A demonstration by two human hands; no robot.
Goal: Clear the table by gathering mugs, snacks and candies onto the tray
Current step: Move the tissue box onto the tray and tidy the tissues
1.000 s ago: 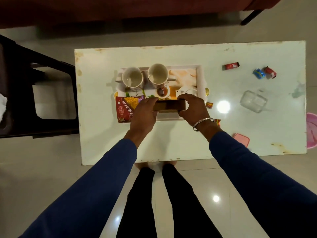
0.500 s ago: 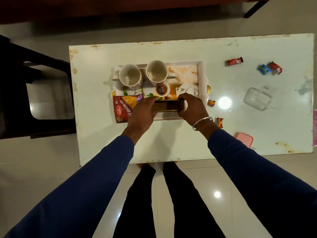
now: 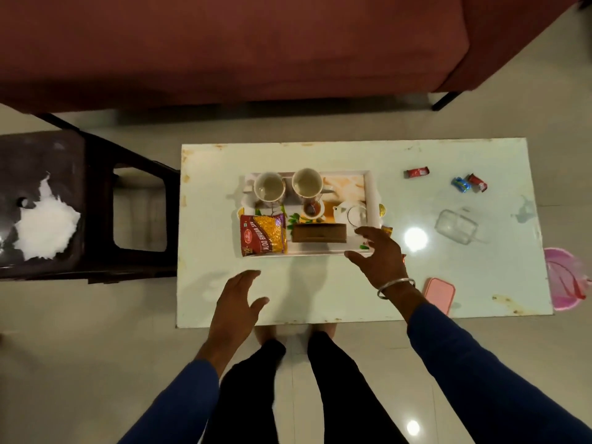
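Observation:
A white tray (image 3: 370,190) with a printed tea picture sits mid-table. On it stand two white mugs (image 3: 269,187) (image 3: 307,183), a red and yellow snack packet (image 3: 263,234) and a brown box (image 3: 319,233). My right hand (image 3: 378,256) hovers open at the tray's front right corner, holding nothing. My left hand (image 3: 236,302) is open over the table's front edge, apart from the tray. Loose candies lie on the table: a red one (image 3: 416,172), a blue one (image 3: 460,184) beside another red one (image 3: 477,183), and small wrapped ones (image 3: 387,230) by the tray's right side.
A clear plastic container (image 3: 456,226) and a pink lid (image 3: 438,294) lie on the white table (image 3: 320,290) at right. A dark plastic stool (image 3: 96,219) stands to the left, a maroon sofa (image 3: 256,43) behind, a pink object (image 3: 565,283) off the right edge.
Both hands have let go of the brown box, which now rests on the tray. The left hand has pulled back toward the front edge; the right hand has shifted right and opened.

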